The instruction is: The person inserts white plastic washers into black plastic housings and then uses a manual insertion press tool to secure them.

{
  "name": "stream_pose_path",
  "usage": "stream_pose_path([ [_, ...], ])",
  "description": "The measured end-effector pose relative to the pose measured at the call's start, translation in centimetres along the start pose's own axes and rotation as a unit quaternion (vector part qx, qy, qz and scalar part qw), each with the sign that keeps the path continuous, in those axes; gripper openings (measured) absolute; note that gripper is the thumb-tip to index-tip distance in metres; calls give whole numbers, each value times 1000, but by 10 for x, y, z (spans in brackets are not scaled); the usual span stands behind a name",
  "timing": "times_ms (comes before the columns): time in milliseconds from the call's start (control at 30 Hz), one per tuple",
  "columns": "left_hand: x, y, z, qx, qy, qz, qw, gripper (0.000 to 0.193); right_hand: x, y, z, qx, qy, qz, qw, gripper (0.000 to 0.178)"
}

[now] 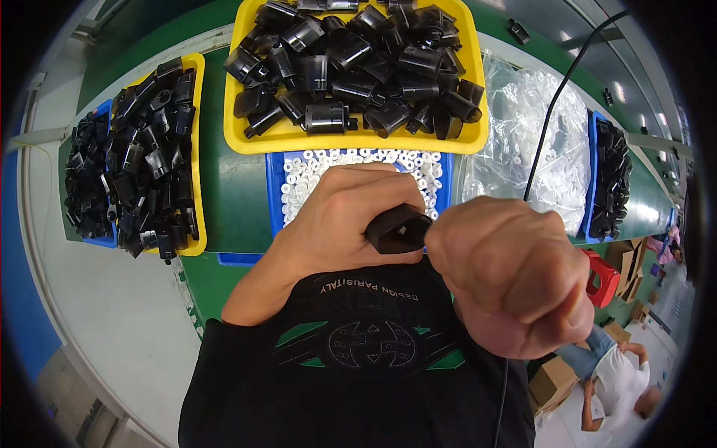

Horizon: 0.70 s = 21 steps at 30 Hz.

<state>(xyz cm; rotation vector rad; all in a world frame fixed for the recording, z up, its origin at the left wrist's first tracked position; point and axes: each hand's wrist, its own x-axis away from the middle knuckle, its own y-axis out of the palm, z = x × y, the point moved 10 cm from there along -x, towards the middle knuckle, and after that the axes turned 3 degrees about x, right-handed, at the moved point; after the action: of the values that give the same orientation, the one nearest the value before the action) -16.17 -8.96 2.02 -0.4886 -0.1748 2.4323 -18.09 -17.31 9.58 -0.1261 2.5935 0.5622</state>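
My left hand (336, 213) is wrapped round a dark, see-through plastic shell (392, 233), its open end facing right. Close beside that opening is my right hand (515, 276), large in the picture and closed in a fist. What the right fingers grip, if anything, is hidden by the hand itself. Behind my left hand lies a blue tray (275, 196) filled with small white rings (302, 175). Beyond it a yellow tray (233, 127) is heaped with similar dark plastic shells (351, 52).
At left stand another yellow tray (199, 149) and a blue tray (104, 240), both piled with dark shells. Clear plastic bags (523, 142) of white parts lie right, before another blue tray (594, 172). A black cord (556, 97) hangs there. A person (620, 373) stands lower right near boxes.
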Motion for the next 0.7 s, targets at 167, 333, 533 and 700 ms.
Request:
stream_pose_path([
  [167, 3, -2, 9, -1, -2, -2, 1000, 34, 5, 5, 4, -40, 6, -38, 998, 43],
  [333, -1, 4, 17, -90, 5, -3, 996, 34, 12, 3, 6, -49, -47, -33, 997, 46],
  [533, 5, -11, -1, -76, -26, 21, 997, 29, 7, -11, 28, -149, 29, 28, 988, 47],
  [700, -3, -22, -10, -9, -75, 35, 997, 28, 0, -33, -17, -256, -69, 53, 963, 45],
])
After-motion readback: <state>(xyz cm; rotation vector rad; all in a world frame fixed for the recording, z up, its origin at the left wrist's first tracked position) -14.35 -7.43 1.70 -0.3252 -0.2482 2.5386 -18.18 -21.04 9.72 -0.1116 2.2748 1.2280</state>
